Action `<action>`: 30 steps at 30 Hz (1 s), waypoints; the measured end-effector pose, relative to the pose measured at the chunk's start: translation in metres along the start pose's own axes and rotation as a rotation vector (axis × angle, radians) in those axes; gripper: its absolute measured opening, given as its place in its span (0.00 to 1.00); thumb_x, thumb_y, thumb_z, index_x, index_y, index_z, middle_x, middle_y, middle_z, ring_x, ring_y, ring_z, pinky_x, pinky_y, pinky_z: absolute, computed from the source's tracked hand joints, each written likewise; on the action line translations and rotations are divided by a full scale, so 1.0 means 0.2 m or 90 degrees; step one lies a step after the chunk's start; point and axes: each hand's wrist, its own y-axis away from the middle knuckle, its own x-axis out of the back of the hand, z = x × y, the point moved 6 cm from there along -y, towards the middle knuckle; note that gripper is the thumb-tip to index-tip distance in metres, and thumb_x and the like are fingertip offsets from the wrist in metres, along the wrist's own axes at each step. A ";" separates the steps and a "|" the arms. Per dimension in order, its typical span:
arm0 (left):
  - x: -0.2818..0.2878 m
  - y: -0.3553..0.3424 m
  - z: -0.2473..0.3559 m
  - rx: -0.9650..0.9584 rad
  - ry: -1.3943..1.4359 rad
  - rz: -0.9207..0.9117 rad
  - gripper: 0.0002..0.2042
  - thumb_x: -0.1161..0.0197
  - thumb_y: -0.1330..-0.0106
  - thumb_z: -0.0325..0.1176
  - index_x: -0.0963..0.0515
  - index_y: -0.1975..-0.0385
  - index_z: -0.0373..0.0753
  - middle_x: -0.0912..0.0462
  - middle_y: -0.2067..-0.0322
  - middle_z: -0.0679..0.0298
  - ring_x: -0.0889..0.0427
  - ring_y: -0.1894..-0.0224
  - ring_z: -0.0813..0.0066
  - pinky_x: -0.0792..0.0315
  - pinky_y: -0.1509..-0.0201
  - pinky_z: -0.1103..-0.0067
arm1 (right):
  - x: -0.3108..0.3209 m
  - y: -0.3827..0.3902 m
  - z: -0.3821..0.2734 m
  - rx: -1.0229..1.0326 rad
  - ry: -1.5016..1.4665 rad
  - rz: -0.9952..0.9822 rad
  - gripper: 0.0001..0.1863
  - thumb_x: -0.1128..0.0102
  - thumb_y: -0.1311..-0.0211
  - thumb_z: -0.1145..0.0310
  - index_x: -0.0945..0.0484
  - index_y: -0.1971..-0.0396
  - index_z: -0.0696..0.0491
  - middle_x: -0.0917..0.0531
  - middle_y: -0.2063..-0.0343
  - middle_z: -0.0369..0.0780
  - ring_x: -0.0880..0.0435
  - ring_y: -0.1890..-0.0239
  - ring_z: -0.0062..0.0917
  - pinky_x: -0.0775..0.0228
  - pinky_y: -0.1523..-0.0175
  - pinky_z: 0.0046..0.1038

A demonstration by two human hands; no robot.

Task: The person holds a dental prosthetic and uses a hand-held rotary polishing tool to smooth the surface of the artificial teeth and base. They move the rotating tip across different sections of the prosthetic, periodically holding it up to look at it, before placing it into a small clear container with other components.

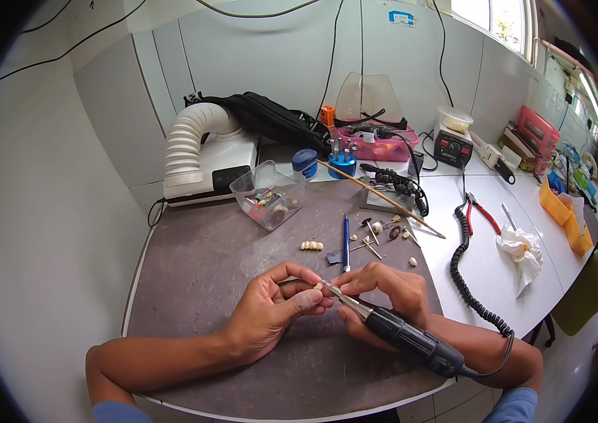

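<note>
My left hand (274, 307) pinches a small cream-coloured dental crown (319, 287) between thumb and fingertips, which hide part of it. My right hand (394, 289) is closed round a black and silver rotary handpiece (405, 335), its tip pointing left at the crown. Whether the tip touches the crown is too small to tell. Just beyond my hands lies a row of joined tooth-coloured crowns (311, 246). A blue pen-like tool (346, 243) lies to the right of that row, near several mounted grinding bits (372, 233) and loose crowns.
A clear plastic box (269, 204) of small parts stands at the back left by a white suction unit with a ribbed hose (185, 144). A long brush (383, 197) lies behind. Right are red-handled pliers (484, 213), crumpled tissue (522, 248) and the handpiece's coiled cord (462, 278).
</note>
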 end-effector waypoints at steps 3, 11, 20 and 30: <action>0.00 0.00 0.00 0.005 -0.003 0.010 0.09 0.38 0.33 0.23 0.28 0.56 0.36 0.16 0.59 0.57 0.15 0.55 0.72 0.20 0.49 0.79 | 0.00 0.00 0.00 -0.007 -0.009 0.003 0.14 0.27 0.54 0.75 0.22 0.67 0.58 0.14 0.67 0.46 0.11 0.65 0.34 0.19 0.61 0.29; 0.01 0.00 0.00 -0.008 0.008 -0.009 0.09 0.39 0.32 0.22 0.27 0.55 0.33 0.17 0.56 0.54 0.15 0.55 0.72 0.19 0.47 0.78 | -0.01 0.00 0.00 0.008 -0.010 -0.011 0.14 0.28 0.54 0.74 0.22 0.66 0.60 0.14 0.69 0.48 0.11 0.65 0.36 0.18 0.61 0.29; 0.00 0.00 0.00 -0.012 -0.023 0.002 0.09 0.37 0.34 0.22 0.25 0.55 0.36 0.17 0.56 0.58 0.17 0.53 0.73 0.21 0.46 0.77 | 0.02 0.01 0.01 -0.030 0.011 0.014 0.13 0.28 0.53 0.75 0.22 0.67 0.59 0.14 0.67 0.46 0.11 0.63 0.35 0.18 0.58 0.30; 0.00 0.00 0.00 -0.016 -0.030 0.002 0.09 0.38 0.34 0.21 0.25 0.56 0.33 0.18 0.57 0.57 0.17 0.53 0.72 0.21 0.45 0.76 | 0.00 0.01 -0.01 -0.004 0.017 -0.007 0.14 0.27 0.54 0.74 0.23 0.67 0.58 0.14 0.67 0.47 0.11 0.66 0.35 0.19 0.63 0.29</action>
